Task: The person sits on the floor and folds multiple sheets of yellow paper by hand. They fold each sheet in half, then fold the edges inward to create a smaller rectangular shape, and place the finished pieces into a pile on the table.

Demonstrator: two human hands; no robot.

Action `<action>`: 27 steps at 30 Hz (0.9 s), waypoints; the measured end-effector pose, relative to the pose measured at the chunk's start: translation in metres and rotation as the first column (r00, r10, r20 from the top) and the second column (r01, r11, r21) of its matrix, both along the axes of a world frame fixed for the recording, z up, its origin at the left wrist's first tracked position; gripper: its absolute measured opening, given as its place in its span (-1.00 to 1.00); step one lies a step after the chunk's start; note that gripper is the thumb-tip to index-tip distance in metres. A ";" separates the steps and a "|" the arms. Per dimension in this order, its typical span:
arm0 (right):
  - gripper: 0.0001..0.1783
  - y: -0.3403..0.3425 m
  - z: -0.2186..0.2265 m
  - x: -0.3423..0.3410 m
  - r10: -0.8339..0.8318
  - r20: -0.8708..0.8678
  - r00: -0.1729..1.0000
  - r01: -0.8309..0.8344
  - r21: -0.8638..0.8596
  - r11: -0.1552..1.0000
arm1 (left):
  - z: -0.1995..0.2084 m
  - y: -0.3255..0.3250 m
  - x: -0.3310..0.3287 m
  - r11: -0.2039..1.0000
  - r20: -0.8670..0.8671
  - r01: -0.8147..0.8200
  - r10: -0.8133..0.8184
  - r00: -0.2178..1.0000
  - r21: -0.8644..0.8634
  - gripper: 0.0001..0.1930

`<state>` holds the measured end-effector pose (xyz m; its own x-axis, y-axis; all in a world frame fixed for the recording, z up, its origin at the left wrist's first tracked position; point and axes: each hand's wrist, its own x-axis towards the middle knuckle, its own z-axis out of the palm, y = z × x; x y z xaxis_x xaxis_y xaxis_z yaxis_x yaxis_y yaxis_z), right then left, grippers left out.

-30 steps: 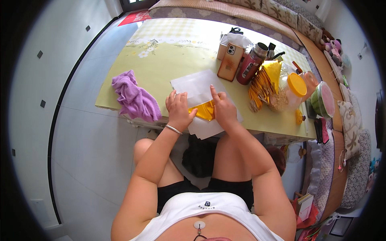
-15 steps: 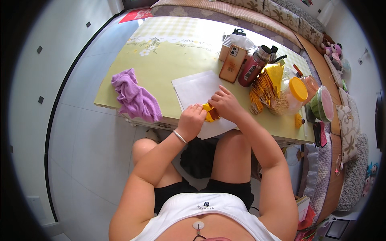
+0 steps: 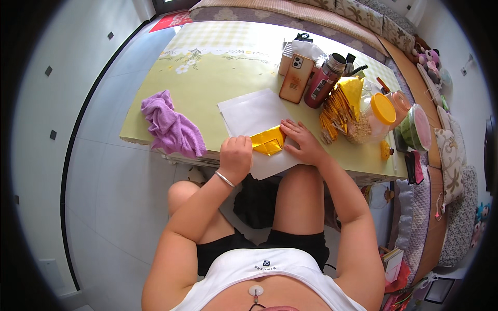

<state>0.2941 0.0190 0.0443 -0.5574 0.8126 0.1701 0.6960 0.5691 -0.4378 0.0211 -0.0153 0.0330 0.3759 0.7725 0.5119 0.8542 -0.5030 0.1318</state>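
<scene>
A folded piece of shiny gold foil paper (image 3: 268,141) lies over white sheets of paper (image 3: 254,110) at the table's near edge. My left hand (image 3: 236,158), with a silver bangle on the wrist, is closed on the foil's left end. My right hand (image 3: 304,143) rests at the foil's right end, fingers stretched out and apart. To the right of that hand stands a bundle of folded gold foil pieces (image 3: 340,108).
A purple cloth (image 3: 174,127) lies at the table's left. Behind the paper stand a phone (image 3: 296,79) and a red thermos (image 3: 326,82). Further right are a yellow-lidded jar (image 3: 382,110), an orange-tinted jar (image 3: 400,106) and a green-sided container (image 3: 415,128).
My left hand has moved left and my right hand has shifted right, its fingers straightening. The gold foil, crumpled between both hands before, now shows as a wider, flatter folded shape.
</scene>
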 end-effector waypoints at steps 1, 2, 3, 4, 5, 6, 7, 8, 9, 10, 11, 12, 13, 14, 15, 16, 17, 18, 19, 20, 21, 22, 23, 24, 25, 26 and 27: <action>-0.26 0.001 0.003 0.001 0.015 -0.032 0.999 -0.016 -0.015 1.000 | -0.001 0.005 -0.003 1.000 -0.011 0.004 -0.004 1.000 0.001 -0.68; -0.26 0.001 0.004 0.000 0.019 -0.060 0.998 -0.021 -0.028 0.999 | -0.001 0.009 -0.007 0.999 0.043 0.025 -0.024 0.999 -0.031 -0.67; -0.25 0.001 0.004 0.001 0.017 -0.090 0.996 -0.021 -0.041 0.999 | 0.003 0.012 -0.009 0.997 0.096 0.055 -0.049 0.994 -0.062 -0.65; -0.25 0.001 0.005 0.002 0.015 -0.119 0.993 -0.022 -0.055 0.998 | 0.006 0.013 -0.011 0.992 0.149 0.086 -0.071 0.986 -0.092 -0.64; -0.27 0.001 0.005 0.002 0.014 -0.118 0.993 -0.018 -0.038 0.999 | 0.009 0.011 -0.012 0.988 0.143 0.112 -0.096 0.985 -0.105 -0.63; -0.28 0.001 0.004 0.001 0.011 -0.121 0.993 -0.014 -0.023 1.000 | 0.016 0.005 -0.015 0.983 0.134 0.138 -0.122 0.983 -0.119 -0.62; -0.30 0.000 0.003 0.001 0.008 -0.124 0.992 -0.009 -0.008 1.000 | 0.020 0.000 -0.016 0.977 0.125 0.165 -0.149 0.981 -0.134 -0.62; -0.31 -0.001 0.003 0.001 0.015 -0.129 0.991 -0.012 0.024 1.000 | 0.017 -0.003 -0.015 0.981 0.116 0.173 -0.163 0.980 -0.086 -0.61; -0.33 -0.003 0.002 0.000 0.028 -0.134 0.991 -0.021 0.053 0.998 | 0.015 -0.007 -0.017 0.984 0.107 0.176 -0.170 0.980 -0.040 -0.60; -0.34 -0.006 0.002 -0.001 0.040 -0.138 0.990 -0.028 0.083 0.996 | 0.013 -0.010 -0.018 0.984 0.098 0.179 -0.178 0.979 0.005 -0.59; -0.35 -0.010 0.003 -0.001 0.029 -0.107 0.994 -0.017 0.111 0.994 | 0.012 -0.012 -0.019 0.985 0.102 0.174 -0.173 0.980 -0.002 -0.60; -0.36 -0.017 0.006 -0.001 0.021 -0.078 0.997 -0.010 0.137 0.990 | 0.011 -0.012 -0.020 0.982 0.122 0.185 -0.179 0.976 -0.037 -0.64; -0.37 -0.022 0.009 -0.003 0.013 -0.049 0.999 -0.005 0.165 0.986 | 0.010 -0.011 -0.022 0.978 0.142 0.197 -0.185 0.972 -0.072 -0.68; -0.36 -0.025 0.010 -0.005 0.027 -0.066 0.997 -0.017 0.153 0.988 | 0.009 -0.010 -0.023 0.972 0.163 0.209 -0.190 0.968 -0.107 -0.72; -0.36 -0.028 0.012 -0.005 0.034 -0.082 0.996 -0.022 0.147 0.989 | 0.008 -0.009 -0.024 0.968 0.226 0.221 -0.190 0.955 -0.121 -0.76; -0.35 -0.030 0.014 -0.005 0.042 -0.098 0.994 -0.028 0.141 0.990 | 0.007 -0.007 -0.027 0.963 0.289 0.234 -0.188 0.939 -0.135 -0.80; -0.38 -0.033 0.016 -0.007 0.036 -0.108 0.994 -0.019 0.151 0.988 | 0.006 -0.006 -0.029 0.958 0.350 0.247 -0.183 0.919 -0.147 -0.83; -0.40 -0.036 0.018 -0.009 0.026 -0.116 0.993 -0.007 0.161 0.987 | 0.007 -0.006 -0.029 0.957 0.416 0.241 -0.154 0.896 -0.164 -0.86; -0.42 -0.037 0.019 -0.010 0.016 -0.123 0.992 0.005 0.170 0.985 | 0.009 -0.006 -0.028 0.955 0.479 0.235 -0.123 0.869 -0.181 -0.90; -0.48 -0.035 0.010 -0.008 0.001 -0.181 0.983 0.032 0.183 0.983 | 0.010 -0.006 -0.029 0.953 0.538 0.229 -0.089 0.838 -0.200 -0.94; -0.53 -0.029 -0.004 -0.006 -0.011 -0.237 0.971 0.060 0.197 0.979 | 0.004 -0.002 -0.029 0.950 0.583 0.254 -0.104 0.805 -0.180 -0.93; -0.58 -0.025 -0.007 -0.008 -0.017 -0.292 0.956 0.082 0.210 0.974 | -0.001 0.000 -0.028 0.911 0.737 0.290 0.022 0.676 -0.292 -0.92; -0.65 -0.027 -0.011 -0.011 -0.140 -0.481 0.865 0.176 0.029 0.984 | -0.006 0.002 -0.026 0.854 0.838 0.347 0.167 0.520 -0.386 -0.91; -0.71 -0.032 -0.011 -0.023 -0.281 -0.624 0.729 0.227 -0.168 0.959 | -0.007 0.005 -0.025 0.783 0.880 0.423 0.324 0.348 -0.456 -0.90; -0.77 -0.034 -0.010 -0.032 -0.432 -0.710 0.556 0.235 -0.365 0.901 | 0.002 0.007 -0.024 0.758 0.882 0.453 0.376 0.284 -0.469 -0.87; -0.81 -0.034 -0.006 -0.039 -0.437 -0.776 0.454 0.203 -0.388 0.899 | -0.001 0.013 -0.025 0.751 0.892 0.482 0.398 0.216 -0.452 -0.87; -0.85 -0.033 -0.002 -0.048 -0.439 -0.830 0.344 0.163 -0.407 0.899 | -0.004 0.017 -0.030 0.745 0.895 0.506 0.420 0.150 -0.435 -0.86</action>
